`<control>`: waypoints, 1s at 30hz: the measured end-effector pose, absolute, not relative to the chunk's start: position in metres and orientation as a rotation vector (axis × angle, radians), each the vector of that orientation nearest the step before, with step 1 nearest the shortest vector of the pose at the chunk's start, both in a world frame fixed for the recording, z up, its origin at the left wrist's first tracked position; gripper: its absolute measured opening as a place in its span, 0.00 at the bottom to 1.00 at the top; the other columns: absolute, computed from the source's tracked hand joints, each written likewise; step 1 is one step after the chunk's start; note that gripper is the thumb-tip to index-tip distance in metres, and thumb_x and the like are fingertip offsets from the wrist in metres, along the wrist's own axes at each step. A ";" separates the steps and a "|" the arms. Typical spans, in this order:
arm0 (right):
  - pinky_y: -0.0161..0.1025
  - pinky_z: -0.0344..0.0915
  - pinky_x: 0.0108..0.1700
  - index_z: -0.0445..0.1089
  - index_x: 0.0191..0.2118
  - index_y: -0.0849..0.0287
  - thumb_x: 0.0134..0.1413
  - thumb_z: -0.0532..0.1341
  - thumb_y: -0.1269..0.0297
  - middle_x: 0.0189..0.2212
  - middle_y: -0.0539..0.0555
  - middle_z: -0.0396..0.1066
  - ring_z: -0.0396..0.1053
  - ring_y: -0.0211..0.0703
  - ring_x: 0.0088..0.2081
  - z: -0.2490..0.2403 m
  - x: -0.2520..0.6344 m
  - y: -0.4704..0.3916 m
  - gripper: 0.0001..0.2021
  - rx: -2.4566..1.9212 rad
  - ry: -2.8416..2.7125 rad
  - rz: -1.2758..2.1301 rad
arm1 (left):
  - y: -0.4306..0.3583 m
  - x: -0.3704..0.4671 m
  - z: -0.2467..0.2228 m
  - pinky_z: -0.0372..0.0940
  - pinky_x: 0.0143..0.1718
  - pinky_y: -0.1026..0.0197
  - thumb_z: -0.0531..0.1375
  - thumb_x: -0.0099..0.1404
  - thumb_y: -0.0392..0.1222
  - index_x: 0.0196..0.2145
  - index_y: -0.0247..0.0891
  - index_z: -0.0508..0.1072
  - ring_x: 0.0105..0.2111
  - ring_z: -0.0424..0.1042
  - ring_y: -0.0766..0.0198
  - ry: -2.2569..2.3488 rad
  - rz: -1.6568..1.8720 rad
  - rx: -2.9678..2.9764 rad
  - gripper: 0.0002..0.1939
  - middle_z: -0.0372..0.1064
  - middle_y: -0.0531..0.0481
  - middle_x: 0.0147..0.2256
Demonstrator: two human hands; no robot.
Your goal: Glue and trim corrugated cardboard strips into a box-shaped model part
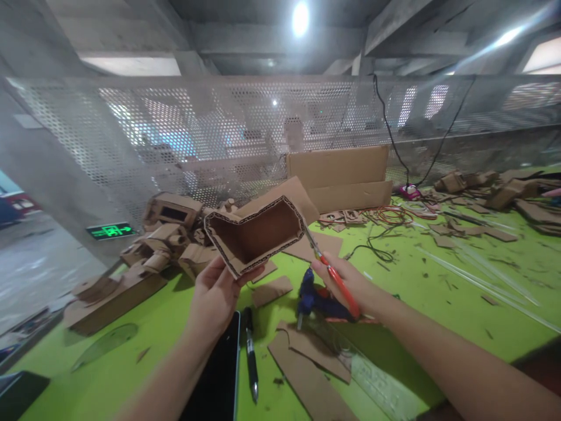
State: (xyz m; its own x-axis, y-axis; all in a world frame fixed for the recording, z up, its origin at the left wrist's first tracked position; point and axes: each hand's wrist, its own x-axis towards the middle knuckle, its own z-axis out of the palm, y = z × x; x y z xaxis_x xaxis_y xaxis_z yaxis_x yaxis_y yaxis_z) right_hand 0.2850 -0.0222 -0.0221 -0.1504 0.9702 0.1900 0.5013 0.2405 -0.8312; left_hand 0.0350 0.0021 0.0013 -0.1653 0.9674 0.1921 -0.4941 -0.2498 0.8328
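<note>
My left hand (pixel 218 295) is closed on the lower edge of a hollow cardboard piece (pixel 258 231), lifted above the table with its open side toward me. In my right hand (pixel 346 283) is a pair of scissors with red handles (pixel 339 286). The blades lie along the right edge of the cardboard piece; whether they bite into it I cannot tell. Below the scissors, a blue glue gun (pixel 309 292) rests on the table. A black pen (pixel 251 354) lies near my left wrist, beside a dark flat device (pixel 219 362).
Cardboard assemblies (pixel 162 240) are piled at the left of the green table (pixel 394 345). Flat cardboard offcuts (pixel 307 374) and a clear ruler (pixel 381 386) lie in front. Clear glue sticks (pixel 477 283), cables (pixel 385 254) and scraps spread on the right. A perforated screen (pixel 245 117) stands behind.
</note>
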 end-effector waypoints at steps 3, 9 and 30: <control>0.37 0.58 0.33 0.57 0.33 0.53 0.71 0.51 0.38 0.27 0.46 0.62 0.60 0.41 0.30 -0.022 0.287 -0.019 0.23 -1.394 -1.816 0.700 | 0.000 0.037 0.005 0.83 0.38 0.49 0.81 0.44 0.52 0.32 0.35 0.86 0.33 0.85 0.47 0.733 1.665 0.915 0.22 0.84 0.39 0.32; 0.37 0.49 0.28 0.55 0.27 0.53 0.71 0.51 0.38 0.20 0.46 0.59 0.57 0.40 0.24 -0.025 0.290 -0.015 0.26 -1.481 -1.855 0.535 | 0.003 0.032 -0.006 0.82 0.43 0.50 0.79 0.53 0.47 0.32 0.36 0.85 0.36 0.86 0.46 0.671 1.589 1.025 0.14 0.84 0.41 0.31; 0.37 0.50 0.29 0.58 0.32 0.53 0.71 0.51 0.41 0.25 0.50 0.67 0.61 0.42 0.26 -0.019 0.292 -0.017 0.22 -1.602 -2.105 0.347 | -0.002 0.026 0.011 0.76 0.56 0.44 0.71 0.58 0.67 0.60 0.44 0.76 0.57 0.77 0.43 0.722 1.667 0.897 0.38 0.81 0.44 0.53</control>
